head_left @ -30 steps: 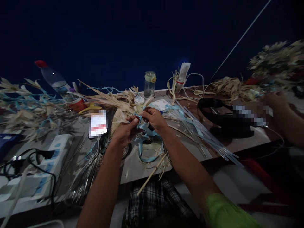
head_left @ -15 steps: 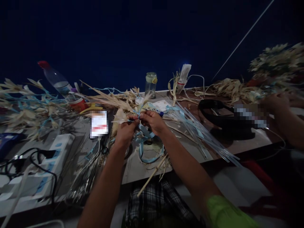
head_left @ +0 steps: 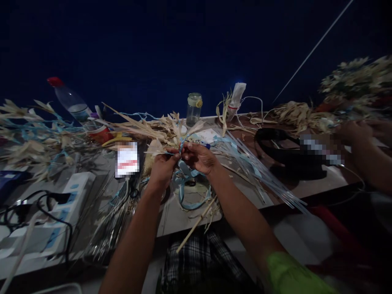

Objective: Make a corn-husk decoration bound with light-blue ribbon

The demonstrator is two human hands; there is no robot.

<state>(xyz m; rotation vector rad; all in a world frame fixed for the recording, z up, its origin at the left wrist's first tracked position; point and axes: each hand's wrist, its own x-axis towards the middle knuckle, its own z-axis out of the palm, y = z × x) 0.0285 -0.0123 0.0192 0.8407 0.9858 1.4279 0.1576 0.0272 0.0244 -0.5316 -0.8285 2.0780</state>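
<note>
Jutting over the front edge of the desk [head_left: 170,219], a thin stick [head_left: 196,224] is lying beside a loop of blue ribbon [head_left: 190,207]. Just beyond, the left hand [head_left: 164,166] and the right hand [head_left: 199,157] are pinching a blue stem [head_left: 181,146] with nearly closed fingertips, holding it above the desk. Farther back, dried leaves [head_left: 150,131] are lying near a clear jar [head_left: 194,113].

Curled fingers of the left hand [head_left: 163,167] and right hand [head_left: 200,158] hid part of the thin pale-blue stem [head_left: 182,143] between them. Pixelation obscured the lit rectangular phone screen [head_left: 127,160]. The left edge cut off the dark-blue flat object [head_left: 12,179]; the right edge cropped the blurred cream dried-flower bunch [head_left: 359,79] and a co-worker's bare forearm [head_left: 372,165].
</note>
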